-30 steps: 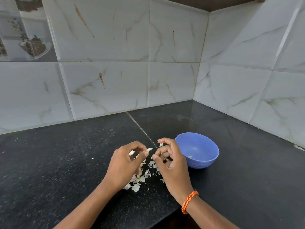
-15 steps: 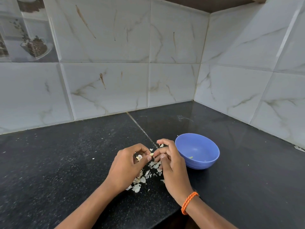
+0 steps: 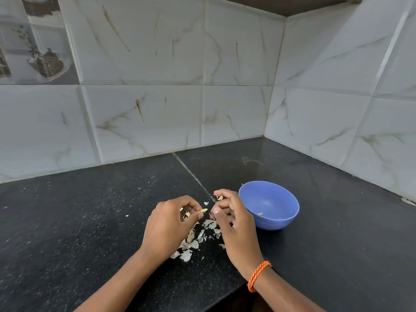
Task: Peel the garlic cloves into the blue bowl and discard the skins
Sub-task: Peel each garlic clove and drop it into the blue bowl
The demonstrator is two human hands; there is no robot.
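Peeling garlic over the skins, bowl just to my right.

My left hand point(image 3: 167, 224) pinches a small pale clove point(image 3: 203, 210) at its fingertips; my right hand point(image 3: 234, 218) curls round a pinkish piece, skin or clove I cannot tell. Skins point(image 3: 195, 238) litter the bench point(image 3: 90, 221) beneath. The bowl point(image 3: 269, 204) holds barely a scrap. A slick clove could slip and land among the skins.

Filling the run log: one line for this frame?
step: peeling | left hand: pinches garlic clove | right hand: curled, contents unclear | blue bowl: nearly empty | skins: on counter
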